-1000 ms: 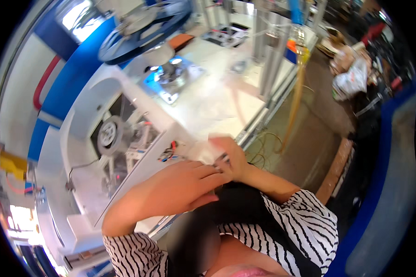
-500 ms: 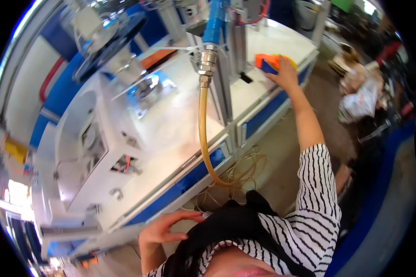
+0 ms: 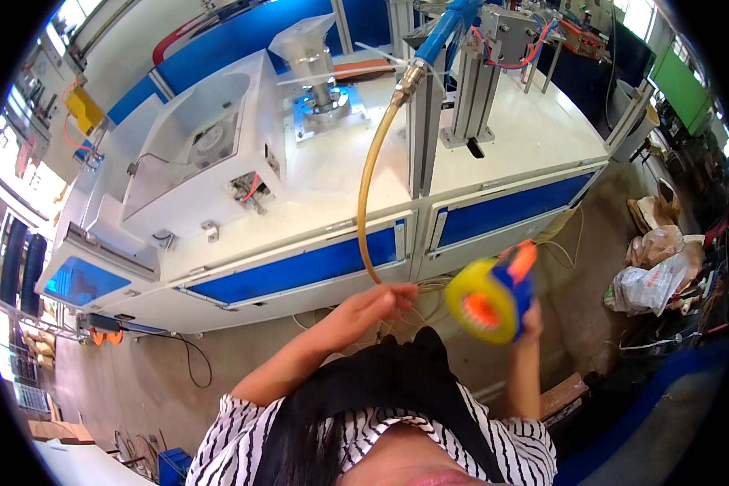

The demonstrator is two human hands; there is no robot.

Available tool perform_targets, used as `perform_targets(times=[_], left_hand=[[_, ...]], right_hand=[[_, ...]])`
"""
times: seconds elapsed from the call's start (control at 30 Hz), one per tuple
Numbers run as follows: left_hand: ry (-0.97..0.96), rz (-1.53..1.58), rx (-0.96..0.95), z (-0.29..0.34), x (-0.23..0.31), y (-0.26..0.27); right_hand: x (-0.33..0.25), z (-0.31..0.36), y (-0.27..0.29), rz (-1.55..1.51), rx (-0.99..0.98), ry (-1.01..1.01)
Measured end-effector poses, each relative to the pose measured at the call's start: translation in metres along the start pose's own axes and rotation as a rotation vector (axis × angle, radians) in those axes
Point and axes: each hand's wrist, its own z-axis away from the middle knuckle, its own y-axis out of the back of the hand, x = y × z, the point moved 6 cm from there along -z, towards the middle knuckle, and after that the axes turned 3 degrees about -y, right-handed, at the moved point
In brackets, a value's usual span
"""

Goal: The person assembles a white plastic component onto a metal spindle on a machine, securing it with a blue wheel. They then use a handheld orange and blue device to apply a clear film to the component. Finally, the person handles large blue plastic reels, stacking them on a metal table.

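Observation:
A tape dispenser (image 3: 486, 301) with a yellow roll, an orange hub and a blue and orange frame hangs in front of the machine bench, slightly blurred. My right hand (image 3: 531, 324) grips it from the right side, most of the fingers hidden behind it. Left of the roll, before my body, my left hand (image 3: 381, 306) is raised with its fingers loosely bent and nothing visible in it. A gap separates it from the dispenser. Behind my left hand hangs an amber hose (image 3: 366, 194).
The white bench (image 3: 535, 121) with blue panels runs across ahead. On it stand a white machine housing (image 3: 211, 154), a metal fixture (image 3: 324, 101) and an aluminium post (image 3: 423, 146). A blue air line (image 3: 447, 32) joins the hose. Plastic bags (image 3: 648, 275) lie at the right.
My right hand has brought the tape dispenser from the bench's right end back toward my body. My left hand has moved forward and right, nearer the dispenser. The view has turned.

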Motion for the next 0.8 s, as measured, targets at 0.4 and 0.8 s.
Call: perform_targets(times=[0.4, 0.8], left_hand=[[0.304, 0.256, 0.111, 0.088, -0.067, 0.014], [0.291, 0.68, 0.196, 0.142, -0.096, 0.033]], right_hand=[[0.098, 0.087, -0.116, 0.427, -0.33, -0.481], [0.13, 0.099, -0.144, 0.334, -0.405, -0.595]])
